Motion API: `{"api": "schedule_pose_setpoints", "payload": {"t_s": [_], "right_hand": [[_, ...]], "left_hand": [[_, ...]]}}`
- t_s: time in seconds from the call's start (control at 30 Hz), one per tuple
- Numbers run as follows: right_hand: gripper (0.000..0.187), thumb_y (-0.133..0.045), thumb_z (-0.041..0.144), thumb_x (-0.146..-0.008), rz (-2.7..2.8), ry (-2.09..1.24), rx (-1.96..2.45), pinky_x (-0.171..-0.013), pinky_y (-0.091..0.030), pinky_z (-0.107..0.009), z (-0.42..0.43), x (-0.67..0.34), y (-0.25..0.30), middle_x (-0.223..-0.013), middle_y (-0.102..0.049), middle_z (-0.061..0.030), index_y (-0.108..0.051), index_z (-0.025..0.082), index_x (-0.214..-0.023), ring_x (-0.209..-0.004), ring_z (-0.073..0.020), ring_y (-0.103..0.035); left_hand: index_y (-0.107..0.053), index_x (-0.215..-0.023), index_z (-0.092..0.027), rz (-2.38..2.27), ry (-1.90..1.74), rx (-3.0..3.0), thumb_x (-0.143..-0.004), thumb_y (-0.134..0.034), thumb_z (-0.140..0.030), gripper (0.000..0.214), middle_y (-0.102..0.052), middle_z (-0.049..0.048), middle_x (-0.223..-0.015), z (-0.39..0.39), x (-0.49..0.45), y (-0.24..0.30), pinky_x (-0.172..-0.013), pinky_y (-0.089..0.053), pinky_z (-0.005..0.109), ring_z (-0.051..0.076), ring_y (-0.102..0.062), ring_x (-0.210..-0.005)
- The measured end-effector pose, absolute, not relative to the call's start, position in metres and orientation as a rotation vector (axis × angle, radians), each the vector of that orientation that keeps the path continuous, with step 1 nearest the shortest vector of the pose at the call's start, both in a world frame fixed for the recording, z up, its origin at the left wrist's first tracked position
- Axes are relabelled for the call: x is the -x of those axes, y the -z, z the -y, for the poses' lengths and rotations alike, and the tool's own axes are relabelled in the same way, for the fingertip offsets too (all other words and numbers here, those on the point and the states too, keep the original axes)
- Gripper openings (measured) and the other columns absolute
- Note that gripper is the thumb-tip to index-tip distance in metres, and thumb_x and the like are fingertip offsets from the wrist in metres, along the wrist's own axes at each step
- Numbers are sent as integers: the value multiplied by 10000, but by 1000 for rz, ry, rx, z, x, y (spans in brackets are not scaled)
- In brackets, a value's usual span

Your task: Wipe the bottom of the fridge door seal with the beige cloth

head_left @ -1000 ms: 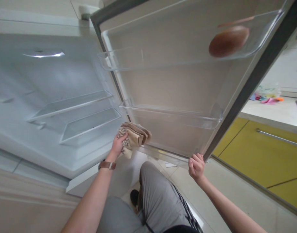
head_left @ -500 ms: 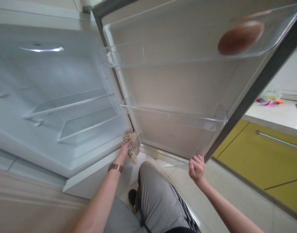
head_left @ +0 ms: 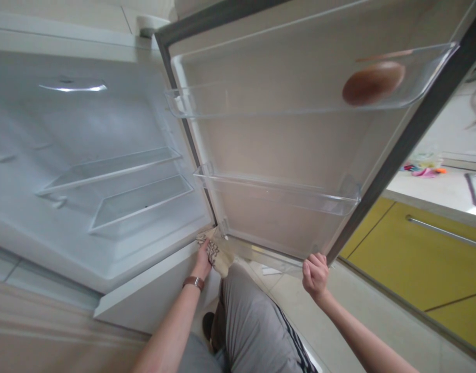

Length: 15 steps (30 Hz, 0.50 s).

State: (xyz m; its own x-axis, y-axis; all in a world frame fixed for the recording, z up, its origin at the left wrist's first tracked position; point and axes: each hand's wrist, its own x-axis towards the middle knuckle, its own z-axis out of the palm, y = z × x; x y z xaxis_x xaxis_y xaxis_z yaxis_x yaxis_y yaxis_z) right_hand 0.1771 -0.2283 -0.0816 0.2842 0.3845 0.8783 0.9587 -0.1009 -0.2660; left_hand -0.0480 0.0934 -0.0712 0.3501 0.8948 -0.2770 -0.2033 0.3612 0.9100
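My left hand (head_left: 202, 260) is closed on a cream cloth (head_left: 222, 259) with a dark pattern. It holds the cloth at the bottom hinge-side corner, where the fridge door (head_left: 261, 142) meets the fridge body (head_left: 160, 264). The cloth's loose end hangs down beside my knee. At the lower outer corner of the door, my right hand (head_left: 315, 272) is wrapped round the edge. The door stands wide open, with a dark seal (head_left: 406, 150) along its rim. Clear plastic bins (head_left: 280, 194) run across its inside.
A reddish-brown egg-shaped object (head_left: 373, 83) lies in the upper door bin. Inside the fridge are glass shelves (head_left: 140, 199) and a lit lamp (head_left: 72, 88). Yellow cabinets (head_left: 420, 259) and a white counter (head_left: 447, 184) with small colourful items stand to the right.
My left hand and the cloth have moved slightly lower along the corner. The right hand keeps its hold on the door edge. The view has shifted a little.
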Motion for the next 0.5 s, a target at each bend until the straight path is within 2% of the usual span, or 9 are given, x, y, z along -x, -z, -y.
{"api": "schedule_pose_setpoints", "payload": {"t_s": [0.23, 0.4, 0.5], "right_hand": [[421, -462, 180, -1044, 1253, 790, 1657, -716, -261, -376, 229, -179, 84, -653, -341, -3, -320, 208, -648, -698, -179, -368], [406, -462, 165, -1038, 1262, 795, 1633, -718, -260, -373, 229, -177, 83, -659, -338, 0, -321, 210, -659, -702, -180, -361], [400, -474, 154, -1028, 1262, 794, 1631, -719, -262, -372, 228, -177, 83, -659, -345, 0, -324, 208, -660, -706, -179, -360]], "left_hand": [[-724, -1079, -174, -847, -1027, -1007, -884, -725, -486, 368, -808, 102, -1061, -118, 42, 28, -919, -645, 375, 247, -791, -1019], [-781, -1015, -144, -932, -1110, -1237, -734, -902, -312, 349, -819, 121, -1073, -106, 30, 23, -979, -611, 393, 283, -778, -1060], [-790, -986, -148, -998, -1117, -1331, -755, -895, -249, 273, -820, 129, -1087, -98, 30, 29, -998, -602, 384, 276, -780, -1061]]}}
